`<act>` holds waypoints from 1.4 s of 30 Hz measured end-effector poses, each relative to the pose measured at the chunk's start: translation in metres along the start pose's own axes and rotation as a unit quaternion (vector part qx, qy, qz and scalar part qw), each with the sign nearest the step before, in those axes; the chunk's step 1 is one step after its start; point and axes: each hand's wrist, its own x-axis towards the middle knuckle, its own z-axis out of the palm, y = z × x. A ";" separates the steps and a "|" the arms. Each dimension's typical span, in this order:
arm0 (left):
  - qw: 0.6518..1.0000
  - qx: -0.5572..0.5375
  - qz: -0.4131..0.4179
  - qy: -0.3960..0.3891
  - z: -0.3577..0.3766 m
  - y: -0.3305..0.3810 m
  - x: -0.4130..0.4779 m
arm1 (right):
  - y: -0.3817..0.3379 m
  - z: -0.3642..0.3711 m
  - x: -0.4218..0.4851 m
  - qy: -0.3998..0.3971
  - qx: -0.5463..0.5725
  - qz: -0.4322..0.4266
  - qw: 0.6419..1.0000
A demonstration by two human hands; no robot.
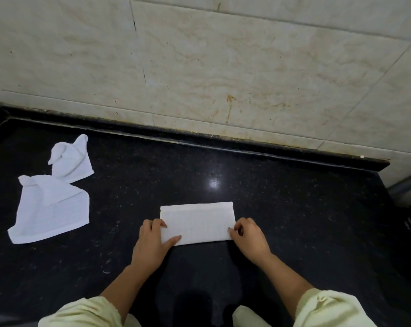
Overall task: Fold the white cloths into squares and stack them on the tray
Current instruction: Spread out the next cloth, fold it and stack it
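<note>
A white cloth [199,223], folded into a long rectangle, lies flat on the black countertop [282,208] in front of me. My left hand [152,241] pinches its left end, thumb on top of the cloth and fingers curled at the edge. My right hand [249,237] pinches the near right corner with curled fingers. Two more white cloths lie crumpled at the left: a larger one [51,208] and a smaller one [72,159] behind it. No tray is in view.
A cream tiled wall [223,67] rises behind the counter's raised black back edge [199,138]. The counter ends at the right near a grey pipe [407,185]. Pale yellow sleeves [329,308] show at the bottom.
</note>
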 end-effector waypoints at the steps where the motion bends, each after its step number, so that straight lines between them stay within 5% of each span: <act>1: 1.000 -0.017 -0.005 -0.004 -0.002 -0.001 -0.001 | 0.001 0.000 -0.001 0.005 0.016 0.016 1.000; 19: 0.974 -0.221 -0.041 0.009 -0.006 -0.012 -0.005 | -0.037 -0.003 0.012 -0.028 0.193 0.225 0.955; 26: 0.971 -0.238 -0.036 -0.005 -0.010 -0.020 -0.001 | -0.042 -0.011 0.009 -0.006 0.376 0.278 0.884; 32: 0.968 -0.247 -0.031 -0.008 -0.011 -0.023 0.000 | -0.069 -0.015 0.006 0.026 0.402 0.181 0.897; 42: 0.966 -0.257 -0.036 0.005 -0.010 -0.021 -0.001 | -0.134 0.026 0.003 -0.098 0.362 0.110 0.921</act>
